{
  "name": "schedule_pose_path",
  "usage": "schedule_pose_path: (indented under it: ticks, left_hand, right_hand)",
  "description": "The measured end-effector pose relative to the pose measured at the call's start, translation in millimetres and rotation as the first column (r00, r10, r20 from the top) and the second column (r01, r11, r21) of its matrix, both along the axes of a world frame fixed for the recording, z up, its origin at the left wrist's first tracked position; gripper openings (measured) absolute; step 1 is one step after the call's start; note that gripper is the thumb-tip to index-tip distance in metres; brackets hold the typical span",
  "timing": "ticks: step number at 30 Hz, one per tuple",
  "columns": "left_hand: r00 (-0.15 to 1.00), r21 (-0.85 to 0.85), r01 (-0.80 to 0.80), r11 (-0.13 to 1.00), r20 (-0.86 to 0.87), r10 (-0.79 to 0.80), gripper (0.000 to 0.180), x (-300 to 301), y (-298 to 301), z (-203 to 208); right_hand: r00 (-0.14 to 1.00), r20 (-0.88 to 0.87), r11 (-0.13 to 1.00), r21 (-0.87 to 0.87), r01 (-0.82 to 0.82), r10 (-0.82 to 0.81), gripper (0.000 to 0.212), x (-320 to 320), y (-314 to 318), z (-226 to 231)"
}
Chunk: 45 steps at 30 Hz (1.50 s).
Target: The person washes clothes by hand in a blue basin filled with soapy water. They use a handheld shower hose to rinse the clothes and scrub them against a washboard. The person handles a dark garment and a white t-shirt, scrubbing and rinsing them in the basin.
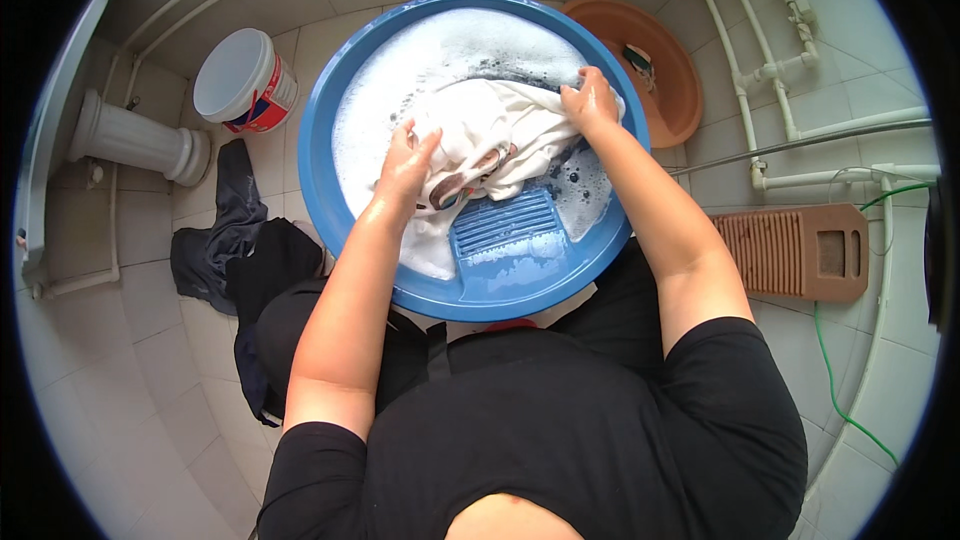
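Note:
A wet white garment point(515, 115) with a dark and coloured print lies bunched in a round blue basin point(322, 130) of sudsy water. My left hand point(406, 168) grips its left side, thumb and fingers apart around a fold. At the far right of the bundle, my right hand point(594, 104) is closed on a stretched edge of the same garment, close to the basin's right wall. The basin's built-in ridged washboard point(505, 225) slopes down toward the cloth from the near side. White foam point(450, 45) covers much of the water.
Behind the basin on the right sits an orange-brown basin point(680, 90) with a small item inside. A brown washboard point(795, 252) and a green hose point(835, 390) lie right. Left are a white bucket point(235, 80), dark clothes point(235, 230) and a white pedestal point(140, 143). Pipes point(745, 90) line the walls.

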<state>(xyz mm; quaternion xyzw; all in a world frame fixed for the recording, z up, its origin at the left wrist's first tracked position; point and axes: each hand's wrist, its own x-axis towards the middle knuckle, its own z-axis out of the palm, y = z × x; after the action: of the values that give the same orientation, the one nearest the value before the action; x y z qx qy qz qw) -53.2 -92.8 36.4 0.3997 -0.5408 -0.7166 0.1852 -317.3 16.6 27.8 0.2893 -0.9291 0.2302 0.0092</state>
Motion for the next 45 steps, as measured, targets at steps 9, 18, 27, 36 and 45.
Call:
schedule_pose_path:
  ticks: [9,18,27,36,45]
  left_hand:
    - [0.822,-0.431,0.457,0.778,0.538,-0.185,0.090,17.8,-9.2,14.1]
    - [0.802,-0.239,0.543,0.805,0.431,-0.413,0.053,36.1,-26.0,44.3]
    - [0.718,0.489,0.222,0.844,-0.667,0.197,0.056,44.8,-24.1,40.6]
    - [0.997,-0.103,0.075,0.992,0.017,-0.073,0.037,29.0,-18.4,-21.0]
    - [0.829,0.670,0.020,0.742,-0.426,0.362,0.043,13.2,-8.4,-5.5]
  right_hand:
    - [0.701,0.252,0.668,0.214,-0.712,0.667,0.060,70.0,-26.0,23.8]
    - [0.387,0.722,0.817,-0.473,-0.331,0.574,0.030,12.1,-13.0,49.9]
    - [0.563,0.668,0.873,-0.376,-0.310,0.487,0.024,35.5,-41.6,17.8]
    - [0.823,0.440,0.750,0.390,-0.535,0.358,0.052,30.1,-35.1,-41.1]
    - [0.528,-0.028,0.411,-0.593,-0.692,0.849,0.034,179.7,-21.3,54.9]
